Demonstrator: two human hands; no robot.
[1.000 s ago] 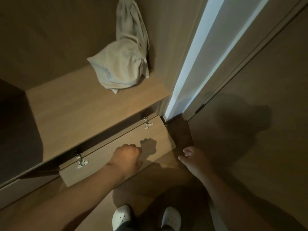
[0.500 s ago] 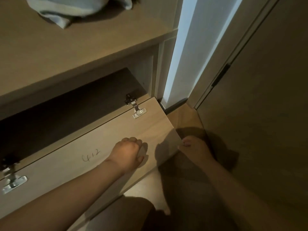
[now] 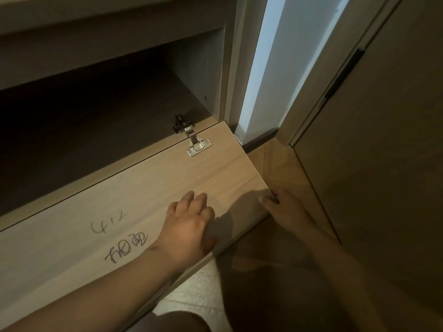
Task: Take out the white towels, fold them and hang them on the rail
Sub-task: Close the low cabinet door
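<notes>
No white towel shows in the head view now. A light wooden cabinet flap (image 3: 143,188) is folded down flat, with handwriting on its inner face. My left hand (image 3: 189,226) lies palm down on the flap near its free edge, fingers slightly apart and holding nothing. My right hand (image 3: 282,209) grips the flap's right front corner, fingers curled at the edge. Behind the flap, the low compartment (image 3: 91,121) is dark, and I see nothing inside it.
A metal hinge (image 3: 191,137) joins the flap to the cabinet at the right. A shelf edge (image 3: 107,22) runs above the compartment. A lit wall strip (image 3: 271,68) and a dark door (image 3: 383,140) stand to the right, over wooden floor (image 3: 282,164).
The view has dropped closer to the flap, so the towel on the upper shelf has left the frame. My left fist has opened flat on the flap. My right hand has reached its corner.
</notes>
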